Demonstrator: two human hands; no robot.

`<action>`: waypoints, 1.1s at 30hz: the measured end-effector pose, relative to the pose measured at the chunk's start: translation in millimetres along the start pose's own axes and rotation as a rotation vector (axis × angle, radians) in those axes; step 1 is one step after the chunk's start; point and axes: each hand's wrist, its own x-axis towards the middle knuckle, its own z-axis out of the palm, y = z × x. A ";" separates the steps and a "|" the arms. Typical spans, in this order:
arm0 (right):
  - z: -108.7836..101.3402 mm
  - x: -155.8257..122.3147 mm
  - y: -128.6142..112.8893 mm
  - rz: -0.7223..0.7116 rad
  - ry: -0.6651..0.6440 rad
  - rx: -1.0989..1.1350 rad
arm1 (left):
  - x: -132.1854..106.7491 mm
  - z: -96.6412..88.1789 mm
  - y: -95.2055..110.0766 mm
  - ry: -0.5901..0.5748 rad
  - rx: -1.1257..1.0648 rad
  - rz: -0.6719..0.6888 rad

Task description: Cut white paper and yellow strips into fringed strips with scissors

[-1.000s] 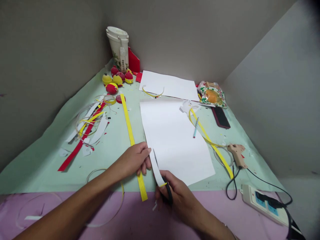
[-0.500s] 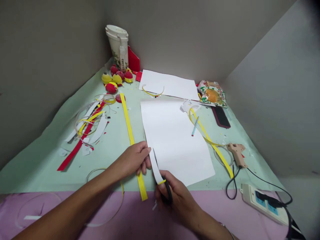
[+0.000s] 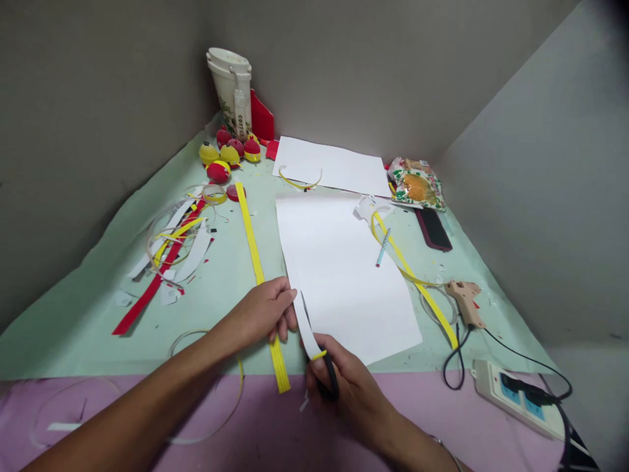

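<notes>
left fingers [image 3: 289, 317] pinching white paper [image 3: 344, 275], right fingers [image 3: 336, 346] curled round scissors [image 3: 333, 385], pose barely changed

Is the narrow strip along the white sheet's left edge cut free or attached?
Attached: beyond the cut's far end, near the left hand, the strip runs unbroken into the white sheet.
</notes>
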 end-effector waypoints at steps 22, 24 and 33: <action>1.6 2.6 -4.3 0.025 0.017 0.019 | 2.2 -0.8 -3.0 -0.018 -0.007 0.010; 2.4 3.0 -4.6 0.019 0.022 0.003 | 2.1 -0.8 -3.1 -0.016 -0.006 0.013; 2.6 2.6 -4.3 0.018 0.043 -0.029 | 1.7 -0.3 -1.5 -0.009 -0.008 -0.006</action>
